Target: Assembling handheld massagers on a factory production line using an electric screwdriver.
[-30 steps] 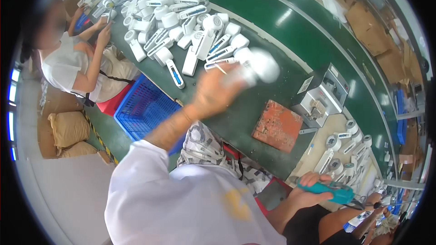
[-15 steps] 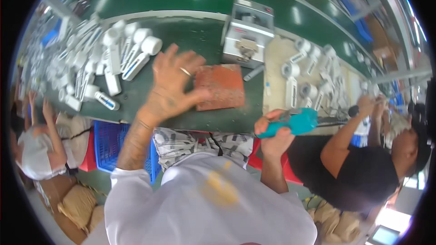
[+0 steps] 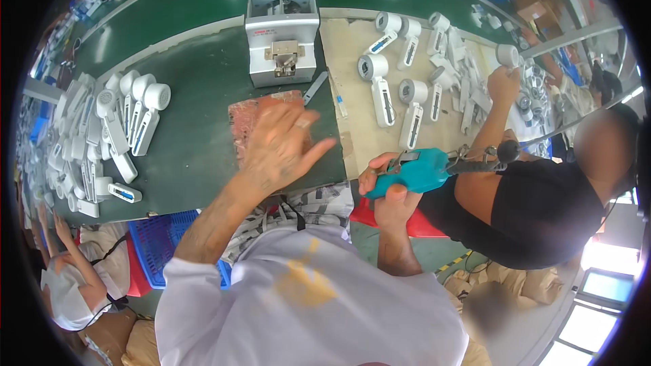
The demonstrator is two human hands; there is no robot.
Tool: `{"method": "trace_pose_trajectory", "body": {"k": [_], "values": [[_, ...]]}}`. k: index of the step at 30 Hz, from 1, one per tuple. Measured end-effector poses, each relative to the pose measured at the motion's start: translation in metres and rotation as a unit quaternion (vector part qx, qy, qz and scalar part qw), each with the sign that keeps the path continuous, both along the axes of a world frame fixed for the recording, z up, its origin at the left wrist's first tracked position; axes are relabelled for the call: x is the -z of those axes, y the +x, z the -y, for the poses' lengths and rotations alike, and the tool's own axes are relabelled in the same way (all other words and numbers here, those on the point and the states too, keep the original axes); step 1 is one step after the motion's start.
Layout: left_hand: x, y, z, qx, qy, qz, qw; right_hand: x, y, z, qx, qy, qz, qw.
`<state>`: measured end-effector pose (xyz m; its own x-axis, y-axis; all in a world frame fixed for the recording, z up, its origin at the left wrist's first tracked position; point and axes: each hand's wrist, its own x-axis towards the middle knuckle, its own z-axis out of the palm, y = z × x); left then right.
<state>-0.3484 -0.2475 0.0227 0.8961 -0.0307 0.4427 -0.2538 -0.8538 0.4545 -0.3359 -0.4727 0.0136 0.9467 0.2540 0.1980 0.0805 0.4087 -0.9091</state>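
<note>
Your left hand [image 3: 281,146]: fingers spread, flat on reddish pad [image 3: 251,115], below grey screw feeder [image 3: 281,30]. Your right hand [image 3: 390,186]: gripping teal electric screwdriver [image 3: 420,169]. No white unit on pad; fastening apparently not begun.

Left hand [image 3: 281,146] lies flat, fingers [image 3: 319,151] spread; right hand [image 3: 388,186] is curled closed in a fist.
</note>
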Motion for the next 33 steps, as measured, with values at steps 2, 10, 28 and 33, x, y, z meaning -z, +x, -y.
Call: {"method": "trace_pose_trajectory", "body": {"k": [2, 10, 28, 33], "values": [[-0.011, 0.053, 0.032, 0.001, -0.005, -0.020, 1.000, -0.001, 0.000, 0.005, 0.005, 0.001, 0.000, 1.000], [0.038, 0.153, 0.083, -0.033, 0.023, -0.129, 0.991, -0.005, -0.006, 0.007, -0.005, -0.064, 0.031, 0.997], [0.019, 0.006, -0.071, 0.031, -0.081, -0.083, 0.993, -0.053, 0.095, -0.126, -0.024, 0.020, 0.096, 0.995], [0.034, -0.012, -0.078, 0.053, -0.087, -0.037, 0.994, -0.054, 0.132, -0.195, -0.019, -0.059, 0.207, 0.976]]}}
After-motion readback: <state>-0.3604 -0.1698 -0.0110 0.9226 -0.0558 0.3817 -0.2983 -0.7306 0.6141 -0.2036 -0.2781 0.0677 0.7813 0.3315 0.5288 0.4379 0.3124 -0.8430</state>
